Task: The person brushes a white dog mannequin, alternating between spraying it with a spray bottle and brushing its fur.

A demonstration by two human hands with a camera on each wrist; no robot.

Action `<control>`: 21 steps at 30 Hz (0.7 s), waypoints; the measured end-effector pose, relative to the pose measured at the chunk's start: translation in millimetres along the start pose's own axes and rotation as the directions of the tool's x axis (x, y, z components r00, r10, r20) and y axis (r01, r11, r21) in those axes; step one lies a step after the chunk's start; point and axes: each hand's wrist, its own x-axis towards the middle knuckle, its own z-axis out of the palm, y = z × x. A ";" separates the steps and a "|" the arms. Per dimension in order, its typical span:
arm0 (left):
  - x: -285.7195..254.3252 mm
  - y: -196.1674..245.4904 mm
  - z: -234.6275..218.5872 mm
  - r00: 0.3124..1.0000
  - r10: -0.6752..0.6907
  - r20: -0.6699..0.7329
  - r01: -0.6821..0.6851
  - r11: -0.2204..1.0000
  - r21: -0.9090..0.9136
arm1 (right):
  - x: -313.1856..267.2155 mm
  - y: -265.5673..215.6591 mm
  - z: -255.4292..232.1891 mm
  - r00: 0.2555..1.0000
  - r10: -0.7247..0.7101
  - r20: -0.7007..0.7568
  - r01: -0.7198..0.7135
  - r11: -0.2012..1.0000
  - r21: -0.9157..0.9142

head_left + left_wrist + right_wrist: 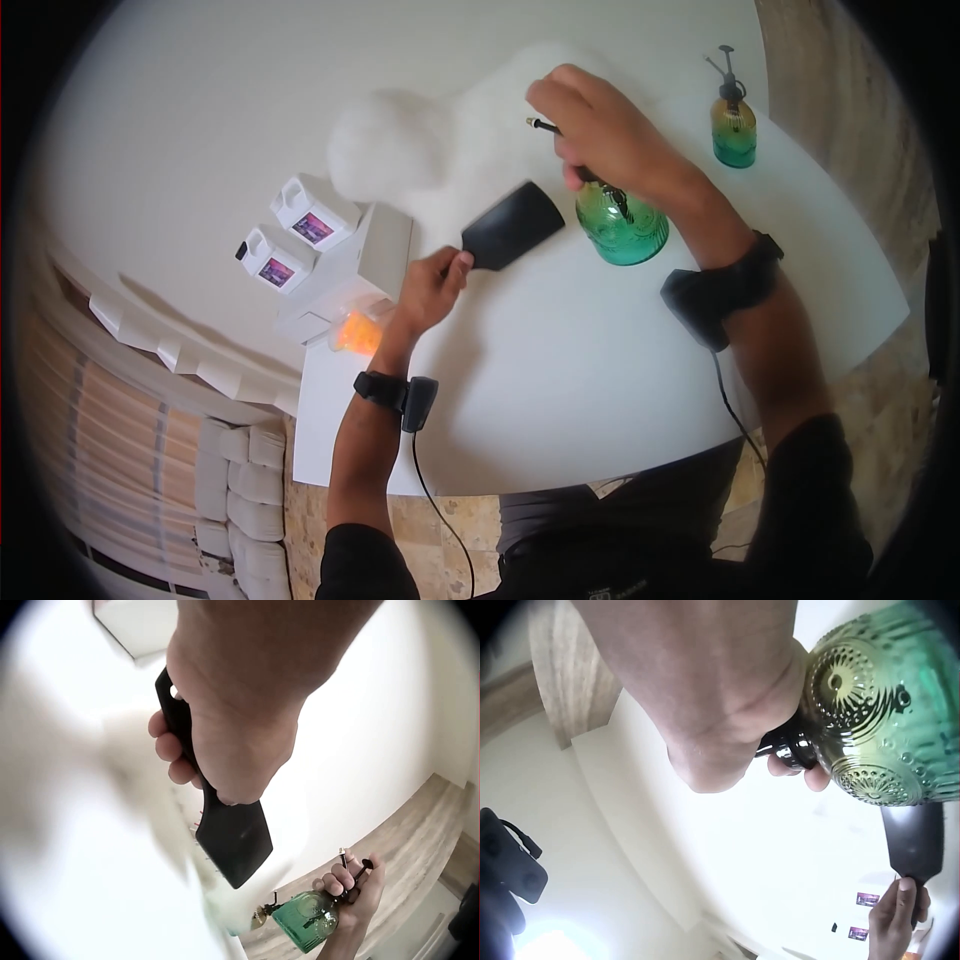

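Observation:
A black paddle brush is gripped by its handle in my left hand; its flat back faces up, and bristles show along one edge in the left wrist view. My right hand holds a green and amber glass spray bottle around its dark neck and pump, with the nozzle pointing left over a fluffy white mass. In the right wrist view the bottle is close, with the brush beyond it. The brush head lies near the lower edge of the white mass.
A second, smaller spray bottle stands at the right on the white table. To the left are two white jugs with purple labels, a white box and a cup with orange contents. A pale sofa is at lower left.

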 end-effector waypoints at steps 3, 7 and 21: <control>-11.4 3.2 -0.5 0.997 0.025 0.078 -0.032 0.995 0.090 | 3.8 -3.9 -2.1 0.995 0.086 0.042 -0.085 0.996 -0.033; 0.8 -6.2 -17.1 0.994 0.088 -0.058 -0.092 0.993 -0.073 | 0.8 -2.8 2.2 0.996 0.083 0.036 -0.083 0.997 -0.006; 29.5 19.5 -32.1 0.988 0.047 -0.149 -0.059 0.996 -0.071 | -2.2 -2.4 4.7 0.999 0.029 0.018 -0.029 0.999 -0.020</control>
